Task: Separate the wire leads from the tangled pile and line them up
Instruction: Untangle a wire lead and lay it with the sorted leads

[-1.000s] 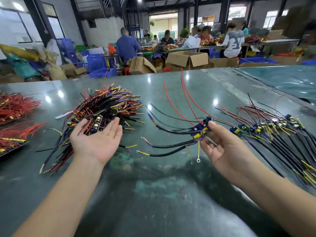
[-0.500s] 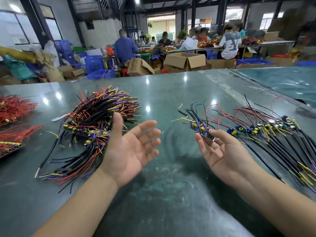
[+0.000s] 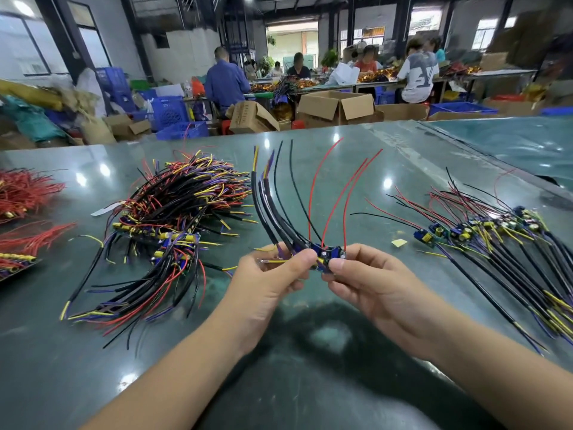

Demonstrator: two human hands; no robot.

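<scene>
Both hands are raised above the green worktop [image 3: 310, 383] at the centre of the frame, sharing one small bundle of wire leads [image 3: 322, 256]. The left hand [image 3: 273, 283] pinches the bundle's left end between thumb and curled fingers; the right hand [image 3: 369, 280] pinches its right end the same way. The thumbs lie close together over the blue board parts of the bundle. From the grip, thick black leads with yellow and purple tips fan up and to the left, and thin red and black leads rise towards the upper centre of the frame, clear of the worktop.

The tangled pile [image 3: 167, 225] of black, red, yellow and purple leads lies on the worktop at centre left, apart from the hands. At the right of the frame a row of sorted leads [image 3: 496, 240] lies on the worktop, the blue and yellow component ends grouped together and the black cables running towards the lower right edge. A small yellow scrap [image 3: 399, 242] lies just left of that row.

Bunches of red wires [image 3: 28, 193] rest at the left edge. Beyond the worktop, in the upper part of the frame, stand cardboard boxes [image 3: 338, 107] and blue crates [image 3: 173, 116], and several people sit at further benches.
</scene>
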